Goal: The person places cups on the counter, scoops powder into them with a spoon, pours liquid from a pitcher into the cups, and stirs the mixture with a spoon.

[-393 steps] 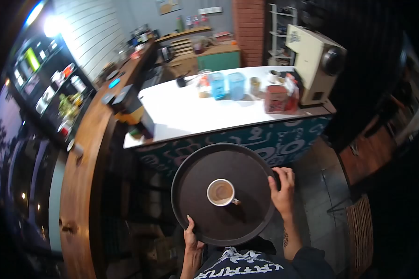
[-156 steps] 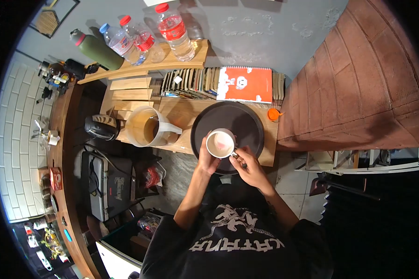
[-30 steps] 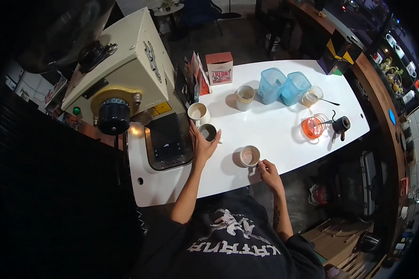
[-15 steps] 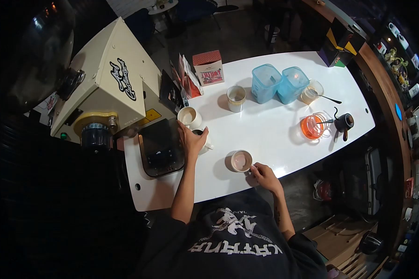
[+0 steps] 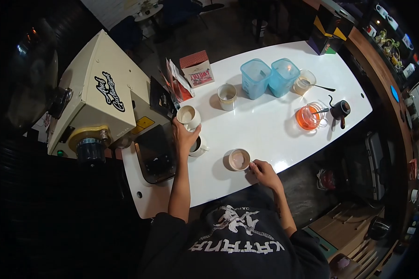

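Two hands at two cups on a white counter

The left hand point(image 5: 186, 135) is half closed around the near side of the white cup point(image 5: 188, 115), with the thumb on one side and fingers on the other. This wide hold probably keeps the cup steady; I cannot tell if it carries any weight. The right hand point(image 5: 266, 176) is closed in a small pinch on the handle of the light-coloured cup point(image 5: 239, 159). This cup is near the front edge of the white counter point(image 5: 251, 125), upright, with a pinkish-brown remainder inside. Holding the handle probably leaves its opening free.

A dark-inside cup point(image 5: 198, 147) is just beside the left wrist, partly hidden, with its handle to the right. Farther back is a speckled cup point(image 5: 227, 97); to its right, two blue containers point(image 5: 256, 79) stand together, perhaps to leave the front free for work.

The black script on the cream machine point(image 5: 94, 87) is too stylised to read surely. It also has a yellow label point(image 5: 143, 124). The pink box point(image 5: 197, 69) has red letters, which I cannot read surely. On the black shirt point(image 5: 237, 232), the big upside-down letters seem to say "KATANA"
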`<state>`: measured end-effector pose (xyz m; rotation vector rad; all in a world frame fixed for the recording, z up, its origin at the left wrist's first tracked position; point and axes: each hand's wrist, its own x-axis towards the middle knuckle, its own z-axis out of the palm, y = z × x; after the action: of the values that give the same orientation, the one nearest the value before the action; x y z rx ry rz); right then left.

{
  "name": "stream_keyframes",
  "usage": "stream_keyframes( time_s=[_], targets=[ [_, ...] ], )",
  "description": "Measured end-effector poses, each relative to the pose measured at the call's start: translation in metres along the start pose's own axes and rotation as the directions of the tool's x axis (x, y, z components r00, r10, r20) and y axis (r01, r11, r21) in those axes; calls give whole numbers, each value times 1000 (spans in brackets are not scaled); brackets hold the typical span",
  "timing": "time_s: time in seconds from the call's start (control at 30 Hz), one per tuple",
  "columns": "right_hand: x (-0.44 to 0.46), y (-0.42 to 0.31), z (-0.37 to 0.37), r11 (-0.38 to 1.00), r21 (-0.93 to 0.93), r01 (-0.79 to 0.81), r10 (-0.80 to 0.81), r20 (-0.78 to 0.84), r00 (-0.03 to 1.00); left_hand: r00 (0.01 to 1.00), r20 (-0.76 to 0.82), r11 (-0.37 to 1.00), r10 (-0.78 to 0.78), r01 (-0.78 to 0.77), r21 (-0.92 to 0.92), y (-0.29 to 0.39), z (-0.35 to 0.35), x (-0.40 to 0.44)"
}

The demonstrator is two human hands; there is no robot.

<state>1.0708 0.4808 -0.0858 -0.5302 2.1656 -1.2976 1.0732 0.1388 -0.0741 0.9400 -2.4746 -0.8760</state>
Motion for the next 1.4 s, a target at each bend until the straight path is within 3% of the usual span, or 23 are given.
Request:
stream_keyframes(
  time_s=[0.07,0.13,0.33,0.47,0.53,0.67,0.9,0.97,1.2,1.3,1.4],
  targets=[
    [-1,3,-1,1000,14,-4,4,-19,1000,1000,17,999,6,-5,-48,-1,3,2],
    [-2,3,-3,1000,14,8,-7,-53,999,991,-30,988,134,-136,-75,-5,8,6],
    [-5,-1,-9,999,13,-47,48,-84,995,987,-9,987,160,-159,34,-3,11,11],
    [-3,6,-4,997,7,-76,76,-102,992,983,76,986,168,-168,-5,-3,7,20],
    [-2,10,0,998,57,18,-8,-183,983,975,64,974,215,-219,64,2,5,22],
    [-2,10,2,995,93,20,-1,-201,980,945,124,951,303,-308,23,3,3,30],
    [-4,2,-2,993,78,-92,103,-148,984,926,224,946,303,-321,46,22,4,40],
    [-4,6,0,990,91,-106,118,-142,983,935,279,958,220,-261,116,29,3,41],
    [-6,12,7,993,110,-34,55,-194,980,917,263,942,301,-328,67,26,12,48],
    [-8,10,6,994,111,-17,39,-196,980,914,325,964,242,-265,27,32,8,45],
    [-10,3,3,993,109,-32,51,-177,983,908,249,937,337,-349,1,22,15,45]
  ],
)
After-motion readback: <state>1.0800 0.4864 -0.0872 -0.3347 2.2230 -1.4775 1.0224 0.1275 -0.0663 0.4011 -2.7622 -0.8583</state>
